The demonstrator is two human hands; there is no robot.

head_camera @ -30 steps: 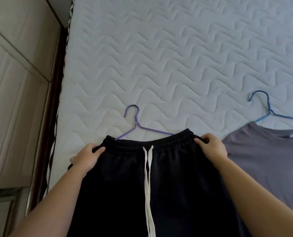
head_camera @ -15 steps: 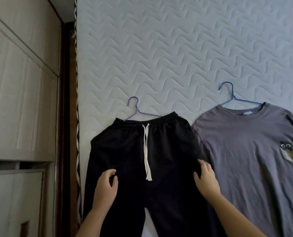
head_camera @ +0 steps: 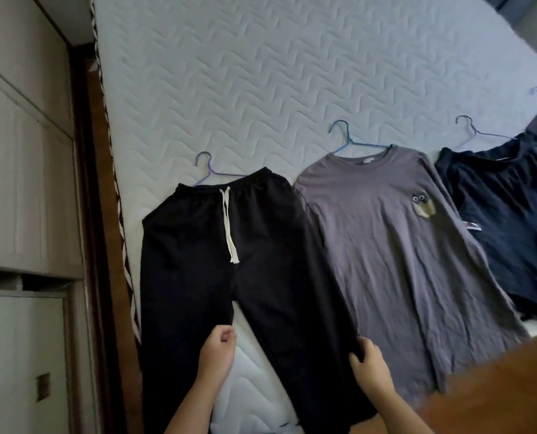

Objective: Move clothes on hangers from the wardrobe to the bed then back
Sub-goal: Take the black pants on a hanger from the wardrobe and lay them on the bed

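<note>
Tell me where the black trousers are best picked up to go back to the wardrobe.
Probably by the purple hanger hook, coming from the far side above the waistband. It lies bare on the mattress, clear of the black trousers, so one of the hands could lift hanger and garment together.

Black pants (head_camera: 229, 252) on a purple hanger (head_camera: 209, 170) lie flat on the bed (head_camera: 260, 73) beside a grey shirt (head_camera: 401, 255). The left hand (head_camera: 216, 355) pinches one leg's inner edge; the right hand (head_camera: 369, 366) grips the other leg.
</note>
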